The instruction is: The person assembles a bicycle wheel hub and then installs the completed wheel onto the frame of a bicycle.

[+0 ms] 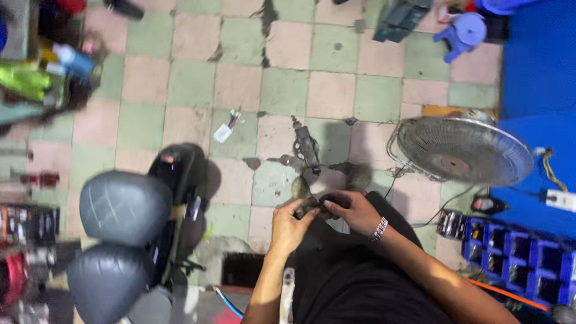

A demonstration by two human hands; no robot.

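My left hand [289, 224] and my right hand [354, 210] meet over my lap, both closed on a small dark greasy part [318, 206] held between the fingertips. A metal bracelet [378, 228] sits on my right wrist. The part's exact shape is hidden by my fingers and blur. Below my hands are my dark trousers [354, 276]. On the tiled floor just beyond my hands lies a dark metal mechanical piece [306, 145].
A standing fan [465, 150] faces up at the right. A small motorbike with two grey seat pads [123, 207] stands at the left. Blue parts bins [519, 264] sit lower right. A blue plastic stool [465, 31] is top right; clutter lines the left edge.
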